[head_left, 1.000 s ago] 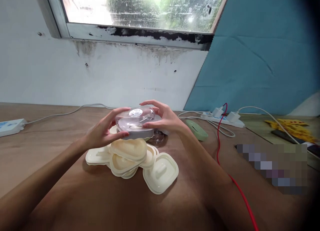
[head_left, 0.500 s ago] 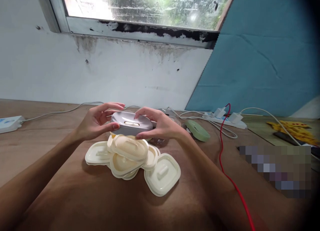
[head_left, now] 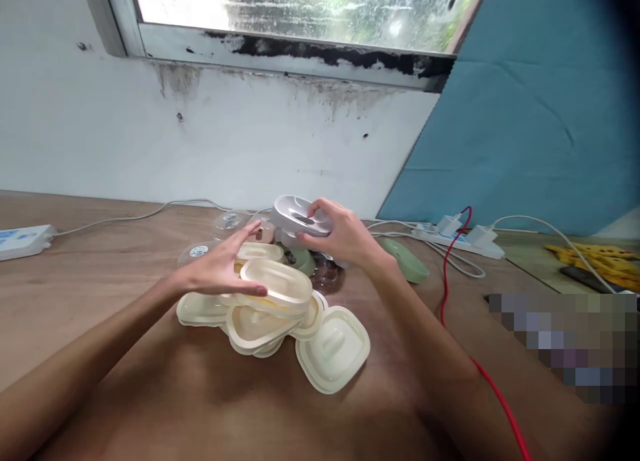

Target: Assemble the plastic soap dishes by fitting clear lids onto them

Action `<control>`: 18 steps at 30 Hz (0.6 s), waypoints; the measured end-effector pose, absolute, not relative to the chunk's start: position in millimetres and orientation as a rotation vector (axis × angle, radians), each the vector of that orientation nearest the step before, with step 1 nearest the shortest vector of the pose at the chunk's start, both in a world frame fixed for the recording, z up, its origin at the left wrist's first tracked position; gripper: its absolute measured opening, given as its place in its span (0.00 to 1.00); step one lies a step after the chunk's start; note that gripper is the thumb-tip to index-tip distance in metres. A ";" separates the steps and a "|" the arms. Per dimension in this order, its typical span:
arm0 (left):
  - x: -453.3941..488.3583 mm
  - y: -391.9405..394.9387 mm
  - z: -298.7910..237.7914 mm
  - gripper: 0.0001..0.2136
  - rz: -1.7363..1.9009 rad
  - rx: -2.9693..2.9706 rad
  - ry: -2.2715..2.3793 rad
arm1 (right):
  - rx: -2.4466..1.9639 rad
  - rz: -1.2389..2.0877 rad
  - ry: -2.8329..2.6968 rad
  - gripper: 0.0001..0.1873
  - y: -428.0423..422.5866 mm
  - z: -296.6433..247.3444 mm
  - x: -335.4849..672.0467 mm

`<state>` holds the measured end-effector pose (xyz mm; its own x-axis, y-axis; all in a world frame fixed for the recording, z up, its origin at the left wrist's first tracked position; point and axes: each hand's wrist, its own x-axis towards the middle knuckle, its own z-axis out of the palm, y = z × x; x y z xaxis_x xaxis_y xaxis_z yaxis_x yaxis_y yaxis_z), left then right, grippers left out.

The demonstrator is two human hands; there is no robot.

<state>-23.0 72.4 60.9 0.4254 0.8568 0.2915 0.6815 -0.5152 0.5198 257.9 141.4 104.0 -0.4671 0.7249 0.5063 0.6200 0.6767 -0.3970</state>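
Note:
My right hand (head_left: 337, 231) grips a pale grey-lilac oval cover with a long slot (head_left: 295, 214), tilted above the back of a pile. The slot looks dark. My left hand (head_left: 220, 264) is open, fingers spread, at the left of the pile; its thumb lies over or against the top cream oval lid (head_left: 280, 282). Whether it presses on it I cannot tell. Behind that lid sits another cream piece (head_left: 260, 251). Beneath are several stacked cream lids, and a squarish cream lid with a raised grip (head_left: 333, 348) lies at the right.
Clear plastic pieces with round labels (head_left: 199, 251), a pink piece (head_left: 265, 232) and a green piece (head_left: 300, 260) lie behind the pile. Rightward are a green oval cover (head_left: 407, 261), a power strip (head_left: 460, 240) and a red cable (head_left: 443, 308). Another power strip (head_left: 25, 241) is at left.
My right hand has carried the lilac cover back and to the right, away from my left hand. The pale bar in its slot no longer shows. My left hand has come down beside the cream lids.

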 end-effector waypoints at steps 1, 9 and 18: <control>-12.1 62.6 60.9 0.57 0.787 2.439 1.406 | -1.136 0.128 -2.250 0.20 143.5 104.3 261.7; 50.6 8.2 32.1 0.43 0.651 2.890 1.245 | -1.382 0.032 -2.427 0.26 162.2 85.7 279.0; -8.8 28.6 20.8 0.42 0.567 2.824 1.232 | -1.321 -0.185 -2.268 0.23 146.8 100.6 290.1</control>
<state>-8.8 28.6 20.8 0.6250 0.7108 0.3227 0.7076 -0.6904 0.1504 290.1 146.8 100.6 -0.4008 0.7758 0.4873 0.8446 0.5189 -0.1314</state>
